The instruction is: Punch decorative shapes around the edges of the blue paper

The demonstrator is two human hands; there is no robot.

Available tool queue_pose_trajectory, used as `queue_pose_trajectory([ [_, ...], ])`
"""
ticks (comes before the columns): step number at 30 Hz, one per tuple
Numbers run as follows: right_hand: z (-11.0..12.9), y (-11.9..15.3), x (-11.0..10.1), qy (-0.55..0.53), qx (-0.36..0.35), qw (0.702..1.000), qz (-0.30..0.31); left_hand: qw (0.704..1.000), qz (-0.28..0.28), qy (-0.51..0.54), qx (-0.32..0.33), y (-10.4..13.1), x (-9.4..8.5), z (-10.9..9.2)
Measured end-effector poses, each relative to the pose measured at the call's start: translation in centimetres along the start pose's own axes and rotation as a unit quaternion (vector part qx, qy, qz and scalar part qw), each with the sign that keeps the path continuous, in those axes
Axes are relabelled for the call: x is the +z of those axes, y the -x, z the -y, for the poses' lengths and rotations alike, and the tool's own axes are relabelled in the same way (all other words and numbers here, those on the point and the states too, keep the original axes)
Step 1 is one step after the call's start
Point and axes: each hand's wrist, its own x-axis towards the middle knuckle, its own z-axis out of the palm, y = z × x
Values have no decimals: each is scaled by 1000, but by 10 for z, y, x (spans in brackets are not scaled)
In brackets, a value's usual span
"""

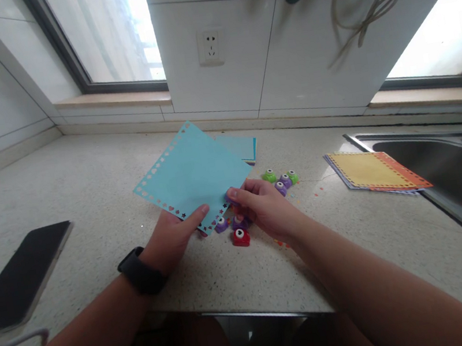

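Observation:
My left hand (179, 231) grips a light blue sheet of paper (196, 172) near its lower corner, thumb on top and fingers underneath. Small shapes, hearts and stars among them, are cut out along two of its edges. At the lower right edge of the sheet, my right hand (262, 203) is closed around a purple craft punch (231, 197), mostly covered by the fingers. Just below the sheet sit a red punch (241, 237) and purple punches, one of them a purple punch (221, 225) by the paper's corner. Green punches (269, 176) and more purple ones stand behind my right hand.
A stack of blue paper (244, 144) lies behind the held sheet. Punched yellow and orange sheets (366, 169) rest beside the metal sink (455, 178) on the right. A dark phone or tablet (19, 276) lies on the left. Paper bits (281, 243) dot the counter.

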Motion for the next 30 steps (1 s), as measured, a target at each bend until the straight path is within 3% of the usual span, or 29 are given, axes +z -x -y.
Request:
queue_pose_trajectory([
  [16,0,0,-1,6,-12,1000,9,1000,5,-24,18,0,-1,-3],
  [30,9,4,1,41,-24,999,-3,1000,-1,-9,-7,2,1,-4],
])
